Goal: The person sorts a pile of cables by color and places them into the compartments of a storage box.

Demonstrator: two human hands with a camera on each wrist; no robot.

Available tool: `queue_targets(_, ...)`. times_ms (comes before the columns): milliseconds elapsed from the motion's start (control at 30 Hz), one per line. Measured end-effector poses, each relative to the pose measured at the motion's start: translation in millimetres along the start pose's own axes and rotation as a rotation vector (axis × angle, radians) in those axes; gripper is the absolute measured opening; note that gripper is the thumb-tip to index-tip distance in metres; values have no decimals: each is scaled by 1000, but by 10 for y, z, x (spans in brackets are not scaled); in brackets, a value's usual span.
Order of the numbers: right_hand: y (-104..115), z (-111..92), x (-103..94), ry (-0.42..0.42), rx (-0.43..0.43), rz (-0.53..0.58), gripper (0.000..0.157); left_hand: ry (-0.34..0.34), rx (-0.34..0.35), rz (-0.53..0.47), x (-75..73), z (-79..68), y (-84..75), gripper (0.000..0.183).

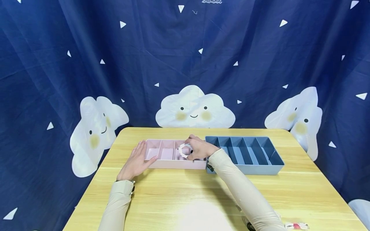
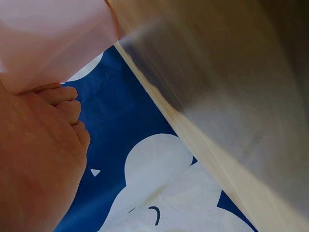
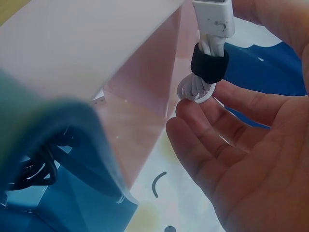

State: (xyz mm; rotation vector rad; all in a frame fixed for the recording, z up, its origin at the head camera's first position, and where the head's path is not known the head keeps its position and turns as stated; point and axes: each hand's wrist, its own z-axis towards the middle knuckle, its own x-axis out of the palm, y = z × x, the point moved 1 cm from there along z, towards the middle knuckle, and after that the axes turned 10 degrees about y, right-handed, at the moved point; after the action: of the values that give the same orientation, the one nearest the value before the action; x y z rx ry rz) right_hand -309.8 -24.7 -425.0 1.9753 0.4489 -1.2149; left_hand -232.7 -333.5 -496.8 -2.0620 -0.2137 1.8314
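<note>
The right hand (image 1: pixel 199 148) pinches a coiled white cable (image 1: pixel 180 150) between thumb and fingertips, at the third compartment from the left of a pink divided box (image 1: pixel 173 164); how deep it sits against the rim cannot be told. A black strap (image 3: pixel 210 63) cinches the loops just below the white plug (image 3: pixel 212 19), presumably so that the coil handles as one piece. The left hand (image 1: pixel 138 162) lies spread, fingers straight along the box's left end and thumb at its front rim, likely to steady it on the worktop (image 1: pixel 162 192). A blue divided box (image 1: pixel 254 170) stands just to the right, perhaps for easy reach, with a black cable (image 3: pixel 36 169) coiled inside. Near the right sleeve (image 1: pixel 242 189) lies a red-banded white bundle (image 1: pixel 297 226)
</note>
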Motion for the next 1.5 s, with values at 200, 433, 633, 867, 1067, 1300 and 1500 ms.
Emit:
queue_targets(200,-13,10,9,-9,-10,-5,66,-2,2,2,6,2,2,104)
queue_targets(433,-15,20,23,-17,-8,-24,66,-13,4,3,10,4,9,106)
queue_targets(633,-10,23,24,-17,-5,-27,66,-13,4,-6,13,2,15,105)
queue_targets(867,-22,38,23,-40,-42,-43,60,-18,10,5,22,7,33,105)
queue_targets(1067,-9,43,18,-47,-56,-37,59,-24,16,-2,18,7,25,104)
queue_targets(1300,4,15,5,-42,-30,-47,58,-21,17,-4,24,22,22,102)
queue_targets(1500,5,8,-7,-51,-41,-50,57,-18,11,-4,25,22,25,101)
